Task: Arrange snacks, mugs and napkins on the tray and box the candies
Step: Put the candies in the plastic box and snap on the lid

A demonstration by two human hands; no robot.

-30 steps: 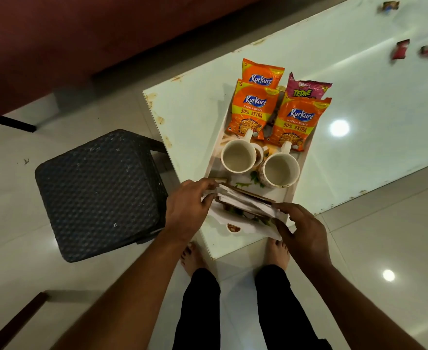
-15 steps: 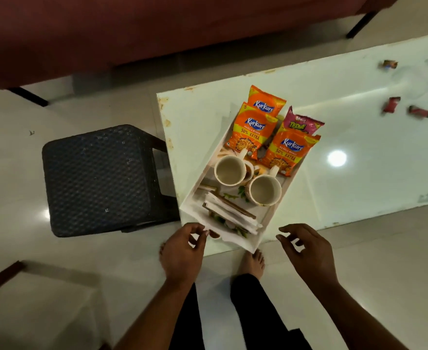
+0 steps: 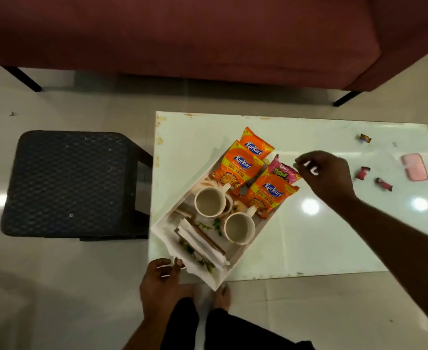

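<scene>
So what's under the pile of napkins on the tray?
Under the napkins a brown strip shows along the far edge, with green leafy bits at the near end; whether those are print or objects is unclear. The tray floor beneath is covered.

The glossy, smooth worktop (image 3: 334,236) mirrors ceiling lights like the polished floor (image 3: 68,286), while the shiny foil snack packets (image 3: 240,165), glazed mugs (image 3: 209,202), soft paper napkins (image 3: 202,246), woven-textured dark stool (image 3: 66,183) and matt cloth sofa (image 3: 182,34) differ.
</scene>
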